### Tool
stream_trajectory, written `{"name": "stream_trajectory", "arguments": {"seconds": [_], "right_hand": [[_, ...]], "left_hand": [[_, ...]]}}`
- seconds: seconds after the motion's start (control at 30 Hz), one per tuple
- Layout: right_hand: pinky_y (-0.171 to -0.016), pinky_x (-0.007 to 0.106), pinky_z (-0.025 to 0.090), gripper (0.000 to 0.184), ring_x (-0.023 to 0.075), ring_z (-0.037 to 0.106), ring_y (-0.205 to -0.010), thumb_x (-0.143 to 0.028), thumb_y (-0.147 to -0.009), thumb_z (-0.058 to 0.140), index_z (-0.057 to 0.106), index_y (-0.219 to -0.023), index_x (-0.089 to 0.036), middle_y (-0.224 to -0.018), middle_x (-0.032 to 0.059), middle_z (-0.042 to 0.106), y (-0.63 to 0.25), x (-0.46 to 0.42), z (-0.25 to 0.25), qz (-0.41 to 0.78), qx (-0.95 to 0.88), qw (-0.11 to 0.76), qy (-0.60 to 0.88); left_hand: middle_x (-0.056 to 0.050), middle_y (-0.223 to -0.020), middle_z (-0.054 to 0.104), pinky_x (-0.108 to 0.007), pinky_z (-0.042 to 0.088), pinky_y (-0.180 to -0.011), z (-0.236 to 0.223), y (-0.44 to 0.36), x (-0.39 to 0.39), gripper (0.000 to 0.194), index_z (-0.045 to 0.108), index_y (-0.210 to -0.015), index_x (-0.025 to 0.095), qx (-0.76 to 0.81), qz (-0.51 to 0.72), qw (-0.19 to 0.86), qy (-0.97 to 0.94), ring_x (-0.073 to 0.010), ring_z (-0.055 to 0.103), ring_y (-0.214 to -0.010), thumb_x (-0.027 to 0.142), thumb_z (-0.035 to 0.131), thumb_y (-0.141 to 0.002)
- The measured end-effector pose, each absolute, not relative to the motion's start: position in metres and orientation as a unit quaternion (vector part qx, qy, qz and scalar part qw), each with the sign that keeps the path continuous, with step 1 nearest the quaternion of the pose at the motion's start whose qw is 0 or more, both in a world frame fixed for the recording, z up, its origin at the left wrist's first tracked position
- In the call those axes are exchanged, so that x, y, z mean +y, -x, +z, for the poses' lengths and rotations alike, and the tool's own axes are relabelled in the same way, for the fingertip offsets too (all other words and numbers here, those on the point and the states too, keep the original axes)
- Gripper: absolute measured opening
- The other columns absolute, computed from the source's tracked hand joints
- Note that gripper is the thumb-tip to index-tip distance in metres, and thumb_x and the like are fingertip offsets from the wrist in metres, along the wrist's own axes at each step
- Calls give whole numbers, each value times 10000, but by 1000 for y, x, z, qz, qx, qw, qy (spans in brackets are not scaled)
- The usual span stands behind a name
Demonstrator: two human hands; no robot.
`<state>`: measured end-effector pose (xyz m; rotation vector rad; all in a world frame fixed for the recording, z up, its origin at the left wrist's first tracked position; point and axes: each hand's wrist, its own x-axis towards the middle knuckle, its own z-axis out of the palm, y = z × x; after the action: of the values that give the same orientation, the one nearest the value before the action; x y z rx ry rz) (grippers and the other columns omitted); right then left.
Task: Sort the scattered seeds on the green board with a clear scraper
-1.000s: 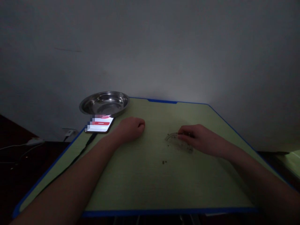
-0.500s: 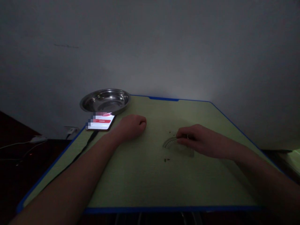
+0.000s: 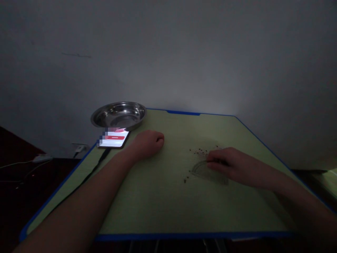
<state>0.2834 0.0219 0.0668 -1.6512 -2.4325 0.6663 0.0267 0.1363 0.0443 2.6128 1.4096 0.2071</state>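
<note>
My right hand (image 3: 226, 163) pinches the curved edge of a clear protractor (image 3: 202, 171) between thumb and fingers, low over the tabletop. Just beyond the protractor, small dark specks (image 3: 199, 150) lie scattered by my fingertips; what they are is too small to tell. A few more dark bits (image 3: 184, 181) lie to the protractor's left. My left hand (image 3: 149, 143) rests on the table as a closed fist, with nothing visible in it.
The pale green table (image 3: 158, 207) has a blue rim and stands against a grey wall. At its far left sits a shiny metal basin (image 3: 119, 114). A lit phone (image 3: 114, 138) with a dark cable (image 3: 98, 160) lies in front of the basin.
My right hand has moved the protractor slightly right and towards me. More dark specks now show beyond it and at its left. My left hand stays in place.
</note>
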Motion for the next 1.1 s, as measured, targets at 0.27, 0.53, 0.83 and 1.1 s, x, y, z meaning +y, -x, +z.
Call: {"name": "stream_trajectory", "arguments": {"seconds": [0.27,0.53,0.83,1.1], "right_hand": [[-513,262,295,247,112,481,-547,-306,-913,479,576,-714,-197,-614,-15,551,-271,23,67,211,-821,69,526],[-519,265,317,293,116,491,-559,-355,-925,472,539,-685,-200,-607,-27,531,-274,16,69,220,-817,71,529],[-542,272,345,297,127,530,-595,-378,-934,459,574,-721,-206,-654,-16,582,-276,4,69,227,-807,88,538],[-575,276,349,227,137,554,-637,-335,-919,496,628,-771,-224,-682,-15,625,-253,-13,63,224,-815,65,531]], "left_hand": [[-40,-712,642,-275,326,-577,43,-28,137,299,642,-741,190,471,58,76,-877,-156,533,-635,278,362,-799],[-38,-702,630,-278,313,-573,47,-29,134,280,635,-727,188,480,53,73,-873,-153,516,-622,263,373,-790],[-38,-692,631,-280,322,-574,45,-28,135,305,654,-752,190,477,53,67,-875,-154,517,-613,276,364,-796],[-34,-702,641,-271,319,-567,44,-27,139,288,640,-734,191,470,63,68,-878,-150,529,-626,272,372,-798]]}}
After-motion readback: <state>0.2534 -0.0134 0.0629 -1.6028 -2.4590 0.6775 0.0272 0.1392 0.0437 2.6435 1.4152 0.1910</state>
